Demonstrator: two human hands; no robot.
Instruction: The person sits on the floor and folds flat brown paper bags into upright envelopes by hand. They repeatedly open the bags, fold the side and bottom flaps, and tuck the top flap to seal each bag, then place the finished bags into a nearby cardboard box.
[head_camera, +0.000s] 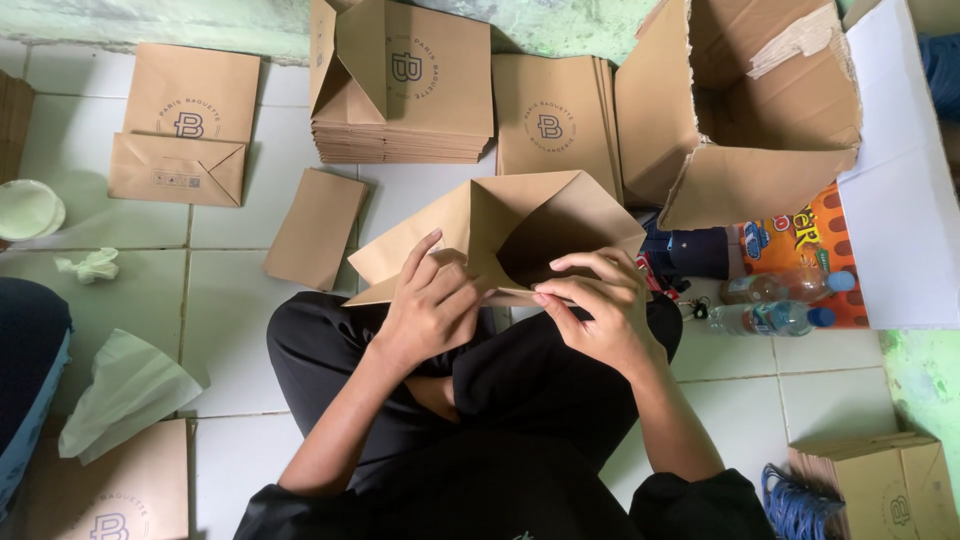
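**Open paper bag on your lap, bags all around**

A stack of flat bags sits just beyond the brown paper bag, with a leaning bundle beside it and single bags lying on the tiled floor. To your right, a torn cardboard box gapes on its side, with two plastic bottles below it. Your left hand and right hand both pinch the bag's near rim above your crossed legs; its mouth faces you.

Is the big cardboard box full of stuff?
No, the big cardboard box lies open on its side and its inside looks empty, with only bare brown walls showing.
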